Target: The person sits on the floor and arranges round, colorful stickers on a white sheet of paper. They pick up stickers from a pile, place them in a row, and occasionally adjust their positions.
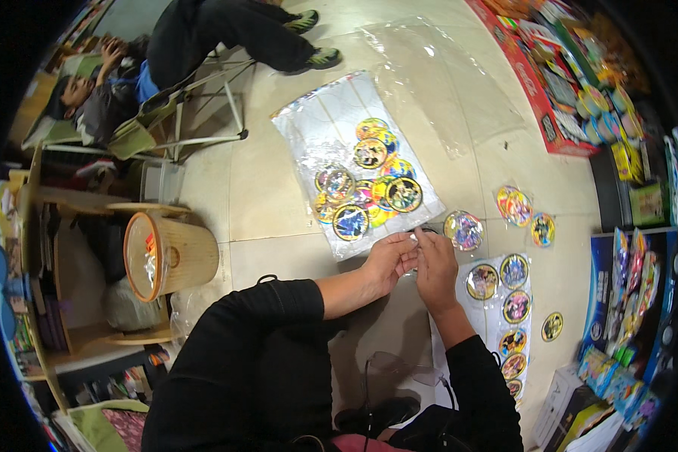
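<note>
Both my hands meet near the lower edge of a plastic-covered white sheet [327,124] on the tiled floor. My left hand [394,260] has its fingers bent around something small and pale. My right hand [438,265] touches the same spot with its fingertips; a dark edge shows behind them. On the sheet lie several round printed discs, among them a blue one [350,222] and a dark-rimmed one [404,194]. Just right of my right hand is a disc in clear wrap [464,230]. A second white sheet [469,308] with a column of round discs runs under my right forearm.
Loose discs [514,207] lie to the right, and a large clear plastic bag [429,85] at the top. A wastebasket [189,257] stands left, near wooden shelving. A person [113,101] sits on a folding chair at upper left. A red carton [520,73] of packets stands at upper right.
</note>
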